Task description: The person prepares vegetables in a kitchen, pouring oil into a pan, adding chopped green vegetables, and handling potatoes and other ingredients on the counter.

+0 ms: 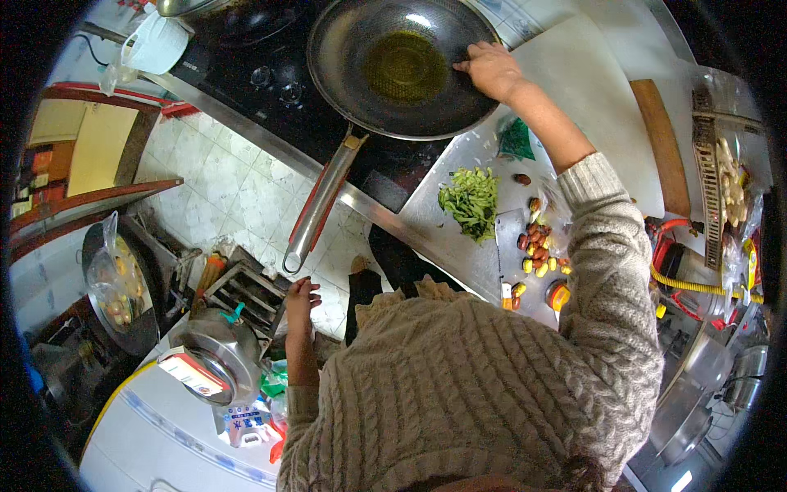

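Observation:
A dark wok point(352, 107) with a shallow pool of yellowish oil point(410, 70) sits on the black stove, its long metal handle point(324, 197) angled toward me. Over the wok's right side reaches my right hand point(493, 72). Its fingers are bent together, their tips above the inner wall close to the oil; whatever they may hold is too small to make out. My left hand point(301, 302) hangs low at my left side, fingers loosely apart and holding nothing. Cut green vegetable pieces point(470, 202) are heaped on the metal counter below the wok.
Brown and yellow pieces point(539, 246) lie by a knife blade point(510, 254) and a round orange-lidded jar point(558, 293). A white cutting board point(586, 107) is at the right. Left of me stand a wooden stool point(246, 291), a metal pot point(217, 344) and a white container point(154, 45).

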`<act>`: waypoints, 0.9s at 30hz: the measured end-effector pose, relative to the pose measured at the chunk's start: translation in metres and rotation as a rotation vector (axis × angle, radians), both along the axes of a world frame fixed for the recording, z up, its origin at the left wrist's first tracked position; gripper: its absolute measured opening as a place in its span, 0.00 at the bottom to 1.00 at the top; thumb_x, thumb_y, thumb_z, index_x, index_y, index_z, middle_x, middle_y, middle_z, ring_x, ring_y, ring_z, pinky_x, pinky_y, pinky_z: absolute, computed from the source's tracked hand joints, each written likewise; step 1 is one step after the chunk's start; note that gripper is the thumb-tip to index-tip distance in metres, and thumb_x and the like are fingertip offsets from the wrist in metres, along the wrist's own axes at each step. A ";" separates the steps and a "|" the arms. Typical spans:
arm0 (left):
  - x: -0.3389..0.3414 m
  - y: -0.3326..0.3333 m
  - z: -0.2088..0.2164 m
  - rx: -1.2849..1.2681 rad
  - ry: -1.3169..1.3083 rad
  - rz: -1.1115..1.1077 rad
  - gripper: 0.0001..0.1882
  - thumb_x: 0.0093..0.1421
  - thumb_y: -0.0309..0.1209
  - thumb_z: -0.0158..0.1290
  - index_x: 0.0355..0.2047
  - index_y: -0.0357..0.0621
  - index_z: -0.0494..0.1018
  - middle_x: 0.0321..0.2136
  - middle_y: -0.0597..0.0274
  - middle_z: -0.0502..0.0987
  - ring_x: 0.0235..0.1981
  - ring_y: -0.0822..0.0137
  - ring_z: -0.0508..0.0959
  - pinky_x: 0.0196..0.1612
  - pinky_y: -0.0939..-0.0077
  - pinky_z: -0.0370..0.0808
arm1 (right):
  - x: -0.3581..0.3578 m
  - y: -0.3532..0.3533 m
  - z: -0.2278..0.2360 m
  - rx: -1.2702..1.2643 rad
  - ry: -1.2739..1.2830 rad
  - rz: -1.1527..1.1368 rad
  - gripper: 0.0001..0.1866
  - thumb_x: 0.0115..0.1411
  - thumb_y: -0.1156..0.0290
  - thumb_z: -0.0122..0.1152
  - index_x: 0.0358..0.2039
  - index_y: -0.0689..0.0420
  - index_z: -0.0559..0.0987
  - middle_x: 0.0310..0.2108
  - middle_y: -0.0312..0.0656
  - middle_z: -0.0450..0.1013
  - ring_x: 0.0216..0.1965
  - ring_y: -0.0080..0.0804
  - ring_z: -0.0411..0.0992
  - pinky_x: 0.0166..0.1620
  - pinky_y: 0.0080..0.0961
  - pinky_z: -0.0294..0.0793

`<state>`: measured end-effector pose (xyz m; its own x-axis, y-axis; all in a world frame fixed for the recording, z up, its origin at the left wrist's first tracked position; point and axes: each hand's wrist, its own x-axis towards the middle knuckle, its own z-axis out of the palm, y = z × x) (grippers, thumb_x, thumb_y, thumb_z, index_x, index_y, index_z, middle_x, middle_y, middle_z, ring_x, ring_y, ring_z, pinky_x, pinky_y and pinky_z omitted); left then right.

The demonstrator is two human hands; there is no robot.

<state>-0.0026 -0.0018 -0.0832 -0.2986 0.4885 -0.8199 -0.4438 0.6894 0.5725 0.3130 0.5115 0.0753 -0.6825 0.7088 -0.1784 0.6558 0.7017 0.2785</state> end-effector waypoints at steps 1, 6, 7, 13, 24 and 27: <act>-0.004 0.007 0.000 0.019 0.029 -0.009 0.17 0.63 0.35 0.48 0.48 0.36 0.67 0.32 0.58 0.77 0.22 0.72 0.73 0.26 0.77 0.73 | 0.003 0.001 -0.001 0.060 0.003 0.050 0.16 0.52 0.73 0.50 0.40 0.51 0.81 0.44 0.43 0.72 0.48 0.41 0.68 0.52 0.34 0.66; -0.015 0.005 -0.006 0.031 0.074 -0.050 0.16 0.64 0.32 0.47 0.49 0.36 0.67 0.31 0.58 0.77 0.19 0.74 0.73 0.23 0.82 0.73 | 0.032 -0.056 0.091 0.154 0.103 0.070 0.15 0.49 0.77 0.51 0.37 0.57 0.79 0.42 0.46 0.73 0.47 0.43 0.70 0.48 0.34 0.70; -0.015 0.002 -0.007 0.036 0.089 -0.026 0.16 0.64 0.32 0.47 0.48 0.36 0.68 0.31 0.58 0.77 0.19 0.74 0.73 0.23 0.81 0.73 | 0.039 -0.081 0.147 0.301 0.075 0.051 0.15 0.49 0.79 0.52 0.38 0.58 0.79 0.42 0.46 0.73 0.46 0.44 0.70 0.47 0.35 0.71; -0.019 -0.016 -0.023 -0.042 0.056 -0.066 0.16 0.61 0.34 0.52 0.44 0.36 0.69 0.32 0.56 0.76 0.19 0.73 0.72 0.21 0.82 0.71 | 0.111 -0.222 0.268 0.857 0.939 -0.153 0.05 0.55 0.85 0.59 0.33 0.67 0.78 0.36 0.49 0.77 0.35 0.31 0.76 0.41 0.24 0.78; -0.032 0.011 -0.027 0.108 0.158 -0.452 0.15 0.62 0.33 0.50 0.46 0.39 0.70 0.29 0.62 0.77 0.19 0.75 0.72 0.22 0.82 0.70 | 0.106 -0.400 -0.004 -0.105 0.359 -0.522 0.07 0.49 0.75 0.53 0.31 0.57 0.71 0.24 0.48 0.72 0.26 0.46 0.73 0.30 0.39 0.72; -0.038 0.001 -0.030 0.108 0.179 -0.555 0.14 0.61 0.33 0.51 0.45 0.39 0.71 0.29 0.62 0.77 0.20 0.75 0.73 0.22 0.81 0.70 | 0.105 -0.459 -0.030 -0.222 0.328 -0.586 0.06 0.50 0.74 0.54 0.30 0.57 0.71 0.21 0.49 0.73 0.24 0.47 0.74 0.27 0.40 0.71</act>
<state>-0.0407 -0.0009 -0.1133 -0.1038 0.6889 -0.7174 0.0769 0.7247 0.6848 0.4182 0.0521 0.0455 -0.2430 0.9466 -0.2117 0.9686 0.2249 -0.1064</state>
